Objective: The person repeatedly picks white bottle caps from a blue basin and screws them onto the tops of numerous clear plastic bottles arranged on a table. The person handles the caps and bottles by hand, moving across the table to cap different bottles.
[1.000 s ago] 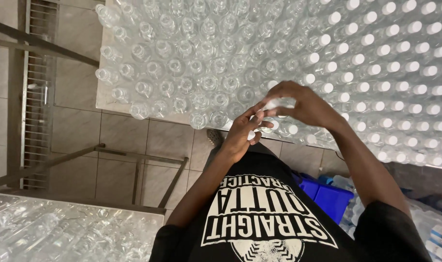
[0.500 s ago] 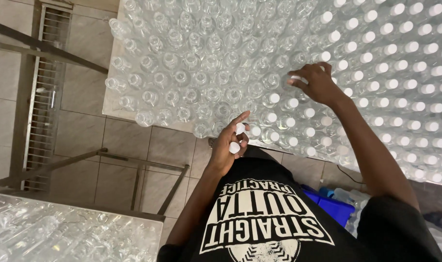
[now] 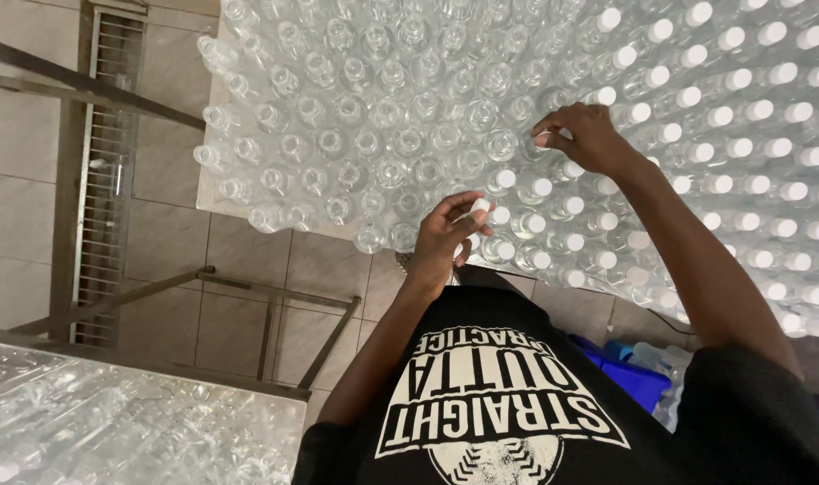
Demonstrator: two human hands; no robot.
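While bottles stand upright, hands cap them.
Left hand point(image 3: 447, 235) pinches white cap point(image 3: 479, 207) near bottle point(image 3: 502, 180); right hand point(image 3: 584, 135) fingers closed on cap point(image 3: 541, 139) beyond it.

At your lower left lies a clear plastic-wrapped pack of bottles point(image 3: 113, 422); you have no labels, signs or screens.

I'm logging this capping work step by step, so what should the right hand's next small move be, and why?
Probably press the white cap in the right hand down onto the open bottle just beside it. That hand rests at the edge where capped bottles meet uncapped ones, while the left hand holds another cap nearby.
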